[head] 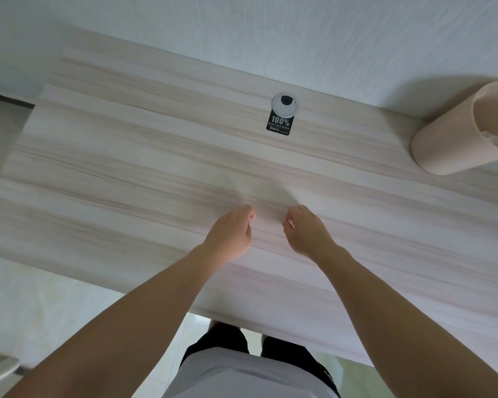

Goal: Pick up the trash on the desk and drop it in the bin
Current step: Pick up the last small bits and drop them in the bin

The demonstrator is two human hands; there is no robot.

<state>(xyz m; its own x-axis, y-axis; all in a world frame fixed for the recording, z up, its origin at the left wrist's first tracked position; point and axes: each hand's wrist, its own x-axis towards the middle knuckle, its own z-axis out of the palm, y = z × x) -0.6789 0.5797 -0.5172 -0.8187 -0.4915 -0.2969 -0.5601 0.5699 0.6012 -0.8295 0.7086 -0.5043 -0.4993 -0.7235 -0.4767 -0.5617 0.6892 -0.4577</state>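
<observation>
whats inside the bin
A bit of white crumpled trash shows inside the rim of the bin. The rest of the inside is cut off by the picture's edge, so anything deeper cannot be seen.

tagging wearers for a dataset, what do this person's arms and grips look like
The left arm and right arm are bare, no sleeves in view. The left grip and right grip are ungloved, with no rings, watch or bands visible.

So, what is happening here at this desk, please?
A person stands at the desk with both hands low over its middle. The left hand and right hand have loosely curled fingers and hold nothing that I can see. No trash shows on the desk. The beige bin at the far right has something white inside.
</observation>
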